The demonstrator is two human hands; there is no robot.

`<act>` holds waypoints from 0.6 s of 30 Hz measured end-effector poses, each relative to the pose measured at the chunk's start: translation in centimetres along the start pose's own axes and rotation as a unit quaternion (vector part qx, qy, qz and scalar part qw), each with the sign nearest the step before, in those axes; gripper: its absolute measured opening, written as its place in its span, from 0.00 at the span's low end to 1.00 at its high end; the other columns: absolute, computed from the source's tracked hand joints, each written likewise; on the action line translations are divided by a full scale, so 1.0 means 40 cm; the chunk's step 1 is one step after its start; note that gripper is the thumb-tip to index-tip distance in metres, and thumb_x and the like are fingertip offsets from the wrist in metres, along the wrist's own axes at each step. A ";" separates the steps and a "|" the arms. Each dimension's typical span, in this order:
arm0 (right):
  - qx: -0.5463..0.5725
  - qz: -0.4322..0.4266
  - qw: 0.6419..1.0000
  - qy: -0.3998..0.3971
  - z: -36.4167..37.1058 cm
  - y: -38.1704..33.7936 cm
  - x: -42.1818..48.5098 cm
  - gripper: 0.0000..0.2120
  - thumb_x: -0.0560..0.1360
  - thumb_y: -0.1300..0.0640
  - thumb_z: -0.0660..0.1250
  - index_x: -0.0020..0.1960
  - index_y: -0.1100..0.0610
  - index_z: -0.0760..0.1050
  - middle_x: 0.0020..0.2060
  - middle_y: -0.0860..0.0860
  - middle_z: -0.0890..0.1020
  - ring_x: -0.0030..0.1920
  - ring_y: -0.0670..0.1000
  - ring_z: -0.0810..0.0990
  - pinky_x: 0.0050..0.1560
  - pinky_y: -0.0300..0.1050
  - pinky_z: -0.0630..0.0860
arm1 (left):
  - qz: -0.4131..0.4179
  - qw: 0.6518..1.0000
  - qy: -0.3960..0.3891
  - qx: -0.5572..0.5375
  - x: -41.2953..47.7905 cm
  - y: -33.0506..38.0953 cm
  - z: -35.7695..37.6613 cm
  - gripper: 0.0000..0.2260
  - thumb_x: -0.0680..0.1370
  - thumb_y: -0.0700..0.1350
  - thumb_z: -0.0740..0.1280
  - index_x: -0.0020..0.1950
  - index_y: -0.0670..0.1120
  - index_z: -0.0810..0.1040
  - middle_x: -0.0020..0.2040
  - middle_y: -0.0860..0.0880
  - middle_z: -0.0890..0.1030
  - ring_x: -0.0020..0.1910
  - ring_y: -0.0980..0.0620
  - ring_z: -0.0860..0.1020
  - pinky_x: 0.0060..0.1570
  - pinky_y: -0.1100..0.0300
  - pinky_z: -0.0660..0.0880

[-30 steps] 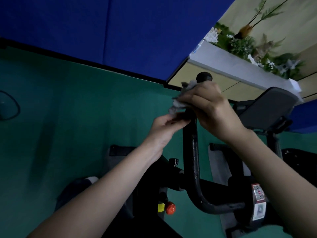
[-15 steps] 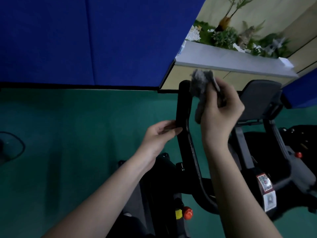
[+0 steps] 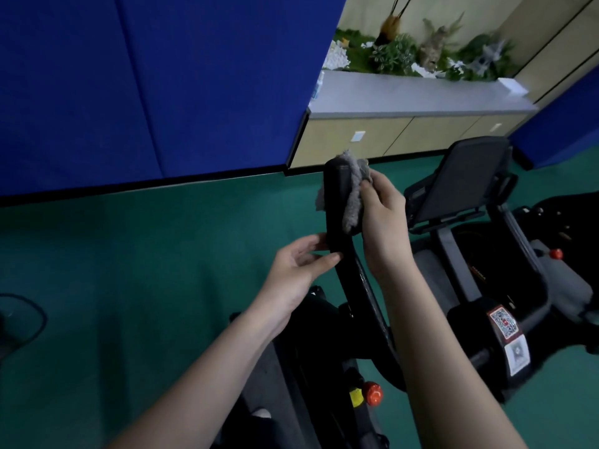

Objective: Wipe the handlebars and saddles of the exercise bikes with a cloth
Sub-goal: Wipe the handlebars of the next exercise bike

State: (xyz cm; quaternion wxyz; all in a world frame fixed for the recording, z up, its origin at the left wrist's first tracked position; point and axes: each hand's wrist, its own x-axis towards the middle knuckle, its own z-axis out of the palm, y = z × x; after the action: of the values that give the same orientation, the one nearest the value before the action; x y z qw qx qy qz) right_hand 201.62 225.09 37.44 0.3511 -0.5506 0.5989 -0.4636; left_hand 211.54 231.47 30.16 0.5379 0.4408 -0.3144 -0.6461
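Observation:
A black handlebar (image 3: 337, 202) of the exercise bike rises upright in the middle of the view. A grey fluffy cloth (image 3: 355, 192) is wrapped round its upper grip. My right hand (image 3: 382, 222) holds the cloth against the right side of the bar. My left hand (image 3: 298, 264) is just below and to the left, with its fingers lightly pinching the lower end of the grip. The bike's black frame (image 3: 324, 335) and a red knob (image 3: 372, 393) lie below my arms. No saddle shows clearly.
A second machine with a dark tilted console panel (image 3: 466, 176) stands to the right, with a QR sticker (image 3: 504, 322). A blue padded wall (image 3: 162, 85) and a cabinet with plants (image 3: 405, 92) are behind. Green floor (image 3: 129, 270) spreads left.
My right hand has brought the cloth from beside the bar onto the upper grip and wrapped it round. My left hand has stayed at the grip's lower end. The view has shifted.

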 end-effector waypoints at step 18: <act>0.168 0.097 0.969 -0.150 -0.026 0.030 0.008 0.13 0.80 0.62 0.55 0.51 0.59 0.79 0.44 0.53 0.85 0.48 0.52 0.83 0.45 0.40 0.78 | 0.021 0.999 0.041 0.022 0.000 0.011 0.014 0.13 0.71 0.37 0.74 0.45 0.54 0.77 0.37 0.61 0.81 0.37 0.70 0.78 0.38 0.77 0.71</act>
State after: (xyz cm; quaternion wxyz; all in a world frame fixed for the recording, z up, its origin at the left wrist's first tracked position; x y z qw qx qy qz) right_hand 200.19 224.89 36.67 0.5680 -0.4857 0.5035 -0.4336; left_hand 211.21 231.33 30.77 0.5541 0.4718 -0.3153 -0.6091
